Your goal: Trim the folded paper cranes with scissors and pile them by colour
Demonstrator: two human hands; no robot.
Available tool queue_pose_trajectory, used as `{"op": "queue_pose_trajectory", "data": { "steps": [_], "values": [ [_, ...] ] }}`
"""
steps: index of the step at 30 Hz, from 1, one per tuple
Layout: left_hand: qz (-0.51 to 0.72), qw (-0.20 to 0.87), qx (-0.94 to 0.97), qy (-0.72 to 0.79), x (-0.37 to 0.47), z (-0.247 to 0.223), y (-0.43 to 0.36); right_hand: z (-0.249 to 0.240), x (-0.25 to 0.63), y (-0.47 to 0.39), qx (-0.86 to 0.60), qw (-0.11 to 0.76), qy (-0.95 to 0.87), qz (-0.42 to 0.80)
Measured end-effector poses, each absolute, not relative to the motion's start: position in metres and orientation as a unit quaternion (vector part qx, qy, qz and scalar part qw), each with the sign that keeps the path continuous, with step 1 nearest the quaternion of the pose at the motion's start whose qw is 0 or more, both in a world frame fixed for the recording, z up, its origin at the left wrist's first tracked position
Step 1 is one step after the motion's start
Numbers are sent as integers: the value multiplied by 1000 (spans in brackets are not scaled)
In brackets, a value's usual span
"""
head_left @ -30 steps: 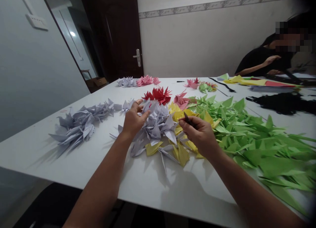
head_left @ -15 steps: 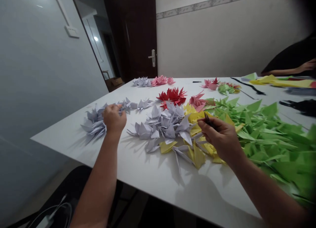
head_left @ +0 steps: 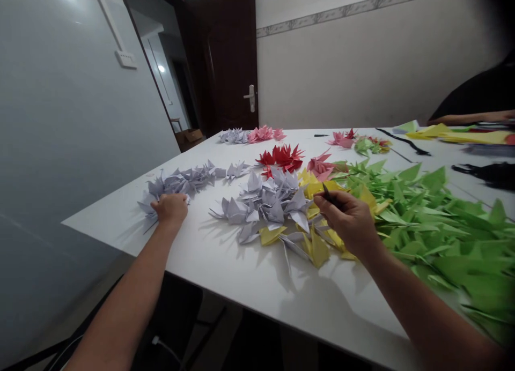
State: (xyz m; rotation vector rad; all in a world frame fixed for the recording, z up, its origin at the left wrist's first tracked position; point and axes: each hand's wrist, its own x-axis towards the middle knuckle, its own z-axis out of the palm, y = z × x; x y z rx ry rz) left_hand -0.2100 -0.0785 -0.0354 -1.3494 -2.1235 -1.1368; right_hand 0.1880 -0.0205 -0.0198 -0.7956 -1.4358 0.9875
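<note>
My left hand [head_left: 172,210] is closed at the near side of a curved row of lavender paper cranes [head_left: 183,180]. A bit of lavender paper shows beside its thumb; the fingertips are mostly hidden. My right hand [head_left: 350,218] pinches a slim dark pointed tool [head_left: 326,192], its tip up; its exact kind is unclear. Below and left of that hand lies a heap of lavender cranes [head_left: 273,207], with yellow paper cranes [head_left: 316,247] along its edge and behind it. Just right of the hand spreads a large pile of green paper cranes [head_left: 434,215].
Red paper cranes [head_left: 281,159] and pink ones [head_left: 321,165] lie mid-table. Farther back are another pink cluster [head_left: 263,134] and black cord [head_left: 406,140]. A person's arm [head_left: 475,117] rests at the far right beside yellow paper sheets [head_left: 450,133]. The white table's [head_left: 241,274] front edge runs diagonally.
My left hand has moved down and slightly left over the lavender row, its fingers more curled. My right hand, still holding the dark tool, has shifted slightly left. The view has tilted a little.
</note>
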Motion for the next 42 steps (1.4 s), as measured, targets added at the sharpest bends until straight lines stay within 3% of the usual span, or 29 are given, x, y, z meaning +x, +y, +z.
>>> {"op": "queue_pose_trajectory", "data": {
  "steps": [4, 6, 8, 11, 16, 20, 25, 28, 35, 42],
  "values": [
    [-444, 194, -490, -724, -181, -5, -65, -19, 188, -20, -337, 572, -627, 408],
    [-548, 152, -490, -660, -146, 11, -54, -19, 187, -21, -336, 572, -631, 401],
    [-655, 7, -484, -580, -97, 22, -42, -18, 185, -23, -335, 579, -634, 389],
    [-687, -248, -494, -472, -17, 24, -27, -18, 184, -25, -329, 595, -643, 351],
    [-660, -393, -513, -383, 53, -1, -18, -21, 188, -19, -334, 591, -670, 301],
    [-622, -433, -538, -369, 49, -14, -24, -22, 192, -14, -321, 555, -725, 253],
    [-598, -404, -576, -383, 39, -16, -31, -19, 191, -18, -276, 549, -764, 199],
    [-615, -389, -581, -364, 40, -16, -31, -20, 188, -20, -293, 563, -734, 240],
    [-652, -467, -495, -335, 44, -13, -27, -18, 184, -25, -314, 588, -642, 378],
    [-680, -469, -441, -351, 40, -15, -21, -19, 183, -28, -329, 539, -702, 329]
  ]
}}
